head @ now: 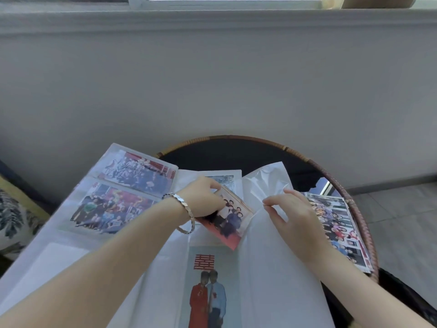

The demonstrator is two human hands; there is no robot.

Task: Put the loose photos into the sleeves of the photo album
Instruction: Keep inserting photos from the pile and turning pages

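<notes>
Head: left hand (205, 197) grips photo (230, 220); right hand (292, 215) pinches sleeve (262, 185).

Round rattan-rimmed table (236, 138): open album (59, 256), loose photos (335, 230)

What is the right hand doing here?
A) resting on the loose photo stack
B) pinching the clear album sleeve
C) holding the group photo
B: the right hand pinches the clear sleeve at its edge; the left hand holds the group photo.
</notes>
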